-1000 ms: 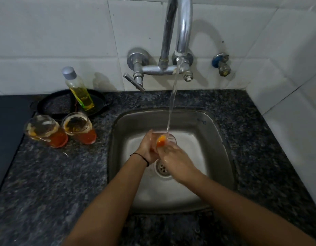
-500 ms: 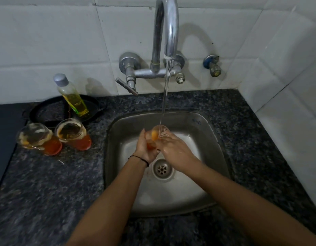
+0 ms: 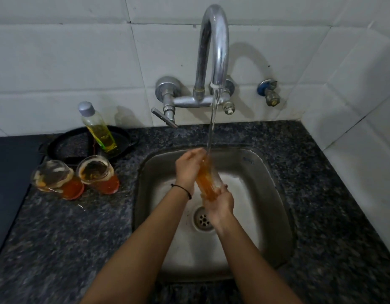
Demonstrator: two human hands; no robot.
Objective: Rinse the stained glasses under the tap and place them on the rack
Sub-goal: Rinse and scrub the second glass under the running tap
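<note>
The rinsing step is in hand. An orange-stained glass point(image 3: 206, 181) is held tilted over the steel sink point(image 3: 275, 172), between the two hands, with the tap point(image 3: 213, 51) stream striking its upper end. The left hand point(image 3: 188, 170) is curled around the glass's upper part; the right hand point(image 3: 220, 205) cups its lower end from beneath, fingers closed on it. Well to the left of the left hand, two more stained glasses point(image 3: 75, 177) stand upside down on the granite counter point(image 3: 58, 238), just in front of an oil bottle point(image 3: 97, 128) and a black pan point(image 3: 64, 148). No rack is in view, so next the glass likely needs turning until it runs clear, then carrying off-frame.
</note>
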